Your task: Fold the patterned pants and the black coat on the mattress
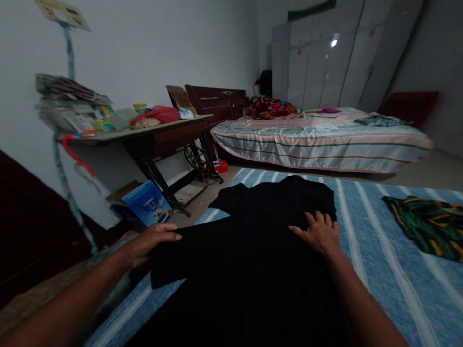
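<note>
A black garment (253, 236) with a long sleeve lies spread on the blue, white-striped bedsheet (379, 231). At the sleeve's end, my left hand (155, 241) pinches the cloth between thumb and fingers, near the sheet's left edge. My right hand (320, 233) rests flat on the garment's right part, fingers spread, palm down. The garment's near part runs out of view at the bottom, and its dark folds are hard to make out.
A patterned dark green and yellow cloth (430, 224) lies on the sheet at right. Beyond stands another bed (318, 144). At left are a cluttered sewing-machine table (170, 127) and a blue box (148, 205) on the floor. Grey wardrobes (318, 62) stand behind.
</note>
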The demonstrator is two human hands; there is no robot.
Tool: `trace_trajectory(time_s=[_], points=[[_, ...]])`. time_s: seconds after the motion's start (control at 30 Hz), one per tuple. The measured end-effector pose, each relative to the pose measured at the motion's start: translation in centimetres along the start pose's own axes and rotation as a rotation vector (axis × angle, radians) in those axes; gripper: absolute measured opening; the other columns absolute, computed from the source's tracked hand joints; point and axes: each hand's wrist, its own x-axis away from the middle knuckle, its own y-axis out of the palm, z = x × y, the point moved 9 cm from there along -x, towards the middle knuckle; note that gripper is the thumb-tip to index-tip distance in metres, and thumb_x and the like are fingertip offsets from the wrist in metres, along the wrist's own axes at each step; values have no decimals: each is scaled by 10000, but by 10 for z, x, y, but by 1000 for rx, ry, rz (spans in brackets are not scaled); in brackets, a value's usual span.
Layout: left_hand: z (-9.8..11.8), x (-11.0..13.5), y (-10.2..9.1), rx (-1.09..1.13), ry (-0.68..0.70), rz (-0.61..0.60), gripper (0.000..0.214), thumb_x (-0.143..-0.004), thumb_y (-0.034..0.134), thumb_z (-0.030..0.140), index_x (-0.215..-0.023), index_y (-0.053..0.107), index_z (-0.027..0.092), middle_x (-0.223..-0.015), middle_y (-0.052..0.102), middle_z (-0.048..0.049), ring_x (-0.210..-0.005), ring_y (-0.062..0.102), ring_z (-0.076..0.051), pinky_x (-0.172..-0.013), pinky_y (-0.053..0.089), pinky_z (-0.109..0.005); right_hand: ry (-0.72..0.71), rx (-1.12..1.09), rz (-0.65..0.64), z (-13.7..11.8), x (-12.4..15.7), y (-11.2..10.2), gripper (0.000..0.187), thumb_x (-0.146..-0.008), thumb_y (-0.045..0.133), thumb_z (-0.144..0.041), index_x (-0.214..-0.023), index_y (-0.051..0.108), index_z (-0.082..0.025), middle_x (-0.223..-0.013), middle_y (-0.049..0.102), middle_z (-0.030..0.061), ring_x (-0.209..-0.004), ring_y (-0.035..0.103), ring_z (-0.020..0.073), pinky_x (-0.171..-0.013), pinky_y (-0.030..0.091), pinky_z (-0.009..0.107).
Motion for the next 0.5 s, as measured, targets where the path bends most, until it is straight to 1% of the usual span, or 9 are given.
trace_trajectory(time_s=[0.07,0.1,0.2,0.27,0.33,0.43,0.5], points=[[7,7,7,137,-5,-79,362,-489,797,327,-696,546,167,-623,650,9,-548,627,-168,-526,482,-239,7,-9,-8,0,0,-1,833,-745,359,-772,-1352,442,-206,-1427,349,146,-1324,236,393,-1022,182,527],[11,9,8,175,-6,-93,373,-482,806,304,-708,543,167,-641,660,6,-560,638,-171,-541,494,-244,9,-13,-9,-1,1,-1,834,-746,361,-770,-1353,441,-203,-1430,343,149,-1325,233,394,-1023,178,528],[21,14,9,210,4,-105,425,-468,818,273,-787,559,164,-692,683,-5,-585,656,-181,-571,522,-258,1,-22,-5,-2,2,-3,834,-751,366,-765,-1356,436,-194,-1429,342,158,-1324,236,396,-1023,174,531],[23,13,8,200,8,-94,460,-464,821,260,-832,563,162,-708,689,-7,-594,660,-183,-576,526,-258,-4,-24,-2,-3,3,-5,834,-754,366,-762,-1357,432,-189,-1428,341,160,-1324,233,397,-1022,172,532],[19,9,9,183,-2,-92,455,-474,819,249,-836,558,160,-711,691,-7,-591,658,-180,-561,517,-248,-8,-26,0,-3,4,-6,831,-759,361,-760,-1357,430,-188,-1427,341,158,-1325,230,396,-1023,169,530],[6,2,9,172,-20,-90,429,-487,820,265,-803,552,156,-677,681,-5,-593,657,-181,-542,501,-233,-8,-32,3,-3,3,-6,830,-756,356,-764,-1355,434,-194,-1427,343,152,-1329,230,391,-1027,172,523],[-2,0,6,174,-26,-47,464,-471,832,295,-825,566,157,-677,679,1,-610,662,-178,-556,505,-224,-2,-34,-2,-2,3,-5,832,-750,356,-771,-1353,438,-203,-1426,346,147,-1330,231,391,-1029,173,522]])
